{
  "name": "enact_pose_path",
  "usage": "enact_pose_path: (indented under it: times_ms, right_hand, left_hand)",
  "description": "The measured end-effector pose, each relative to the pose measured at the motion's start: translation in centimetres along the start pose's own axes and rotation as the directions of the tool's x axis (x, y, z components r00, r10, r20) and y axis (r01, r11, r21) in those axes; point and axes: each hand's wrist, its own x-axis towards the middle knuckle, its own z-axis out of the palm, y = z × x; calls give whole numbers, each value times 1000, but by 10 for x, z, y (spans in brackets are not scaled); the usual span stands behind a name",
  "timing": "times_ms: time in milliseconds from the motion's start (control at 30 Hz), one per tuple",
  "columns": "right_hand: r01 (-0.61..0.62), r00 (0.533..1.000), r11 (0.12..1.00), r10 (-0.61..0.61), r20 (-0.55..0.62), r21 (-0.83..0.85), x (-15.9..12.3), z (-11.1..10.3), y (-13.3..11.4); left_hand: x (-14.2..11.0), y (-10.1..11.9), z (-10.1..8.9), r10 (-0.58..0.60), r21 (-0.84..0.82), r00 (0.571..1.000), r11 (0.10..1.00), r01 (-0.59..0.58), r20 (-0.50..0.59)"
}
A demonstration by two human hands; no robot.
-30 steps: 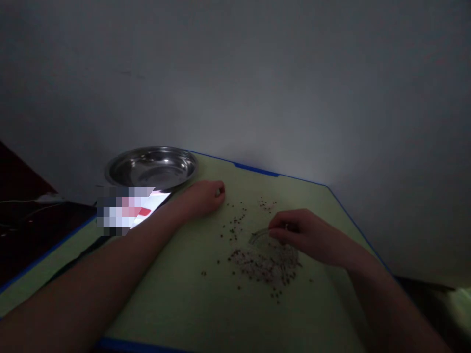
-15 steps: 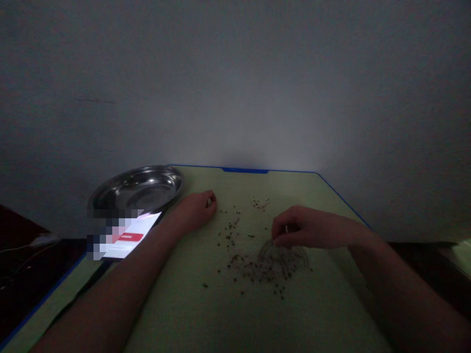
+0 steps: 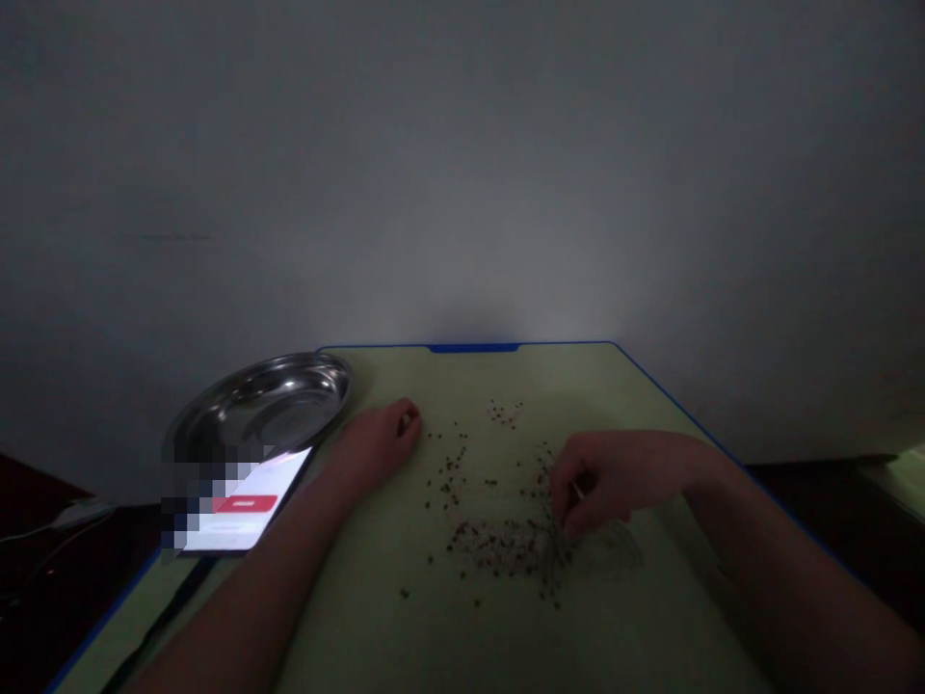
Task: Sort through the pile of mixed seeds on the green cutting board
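Observation:
My left hand [image 3: 380,441] rests on the table left of the scattered grains, its fingers curled closed. A small pale spot shows inside the curl, but I cannot tell what it is. My right hand [image 3: 611,477] is closed in a pinch, low at the right end of a loose pile of small dark and pale grains [image 3: 502,545]. At its fingertips is a see-through round dish or lid [image 3: 621,551], blurred and faint; its rim seems pinched. More dark grains [image 3: 448,477] lie strewn between the hands, and a small cluster [image 3: 504,414] lies farther back.
A shiny steel basin [image 3: 289,410] stands at the table's back left. A phone with a lit screen [image 3: 252,506], partly pixelated, lies before it, beside my left forearm. The pale green table [image 3: 405,646] has a blue edge and meets a grey wall [image 3: 462,193].
My right hand and the clear dish have moved right and nearer to me, baring more of the pile. Grains now show beside the right fingers. My left hand stays in place; the view has tilted slightly up.

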Motion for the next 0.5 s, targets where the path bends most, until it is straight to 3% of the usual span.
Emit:
enact_pose_path:
  times_ms: [167,500]
  right_hand:
    - [-20,1000,994,18,26,107,1,0,11]
    - [-47,999,999,46,4,28,-1,-4,20]
  left_hand:
    - [1,-4,10,-18,67,998,998,22,-58]
    - [0,0,10,-28,92,997,995,34,-66]
